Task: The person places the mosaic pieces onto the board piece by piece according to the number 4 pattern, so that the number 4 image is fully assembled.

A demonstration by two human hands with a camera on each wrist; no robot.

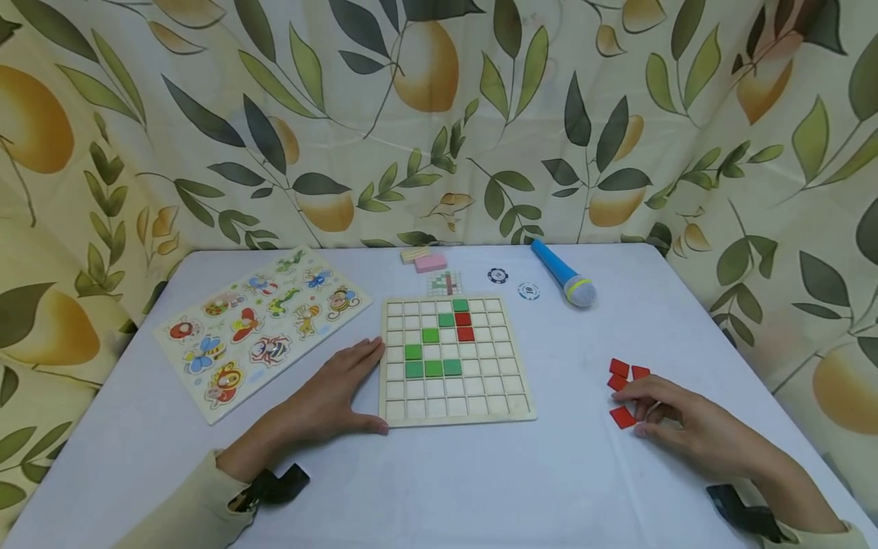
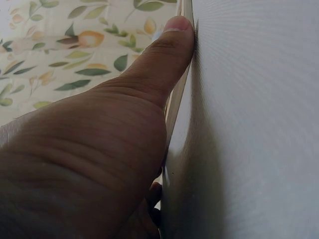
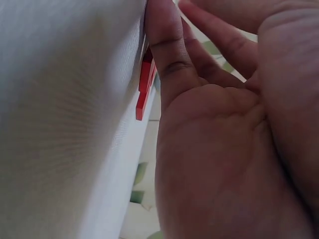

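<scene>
My left hand (image 1: 329, 393) rests at the left side of a square wooden grid board (image 1: 458, 418), straight fingers on its left edge and the thumb at its near left corner. In the left wrist view the thumb (image 2: 167, 55) lies along the board's edge. Green tiles (image 1: 434, 369) and two red tiles (image 1: 465, 334) sit in the board's cells. On the right, my right hand (image 1: 693, 427) reaches over several loose red tiles (image 1: 620, 367), fingers bent, with thumb and index fingertips apart beside the nearest red tile (image 1: 623, 417). The right wrist view shows red tiles (image 3: 144, 82) past the fingers.
A picture board (image 1: 264, 335) with cartoon insects lies on the left. Behind the grid board are a small pattern card (image 1: 445, 284), a pink block (image 1: 430, 263) and a yellowish block (image 1: 414, 254). Two chips (image 1: 529, 290) and a blue toy microphone (image 1: 559, 271) lie at the back right.
</scene>
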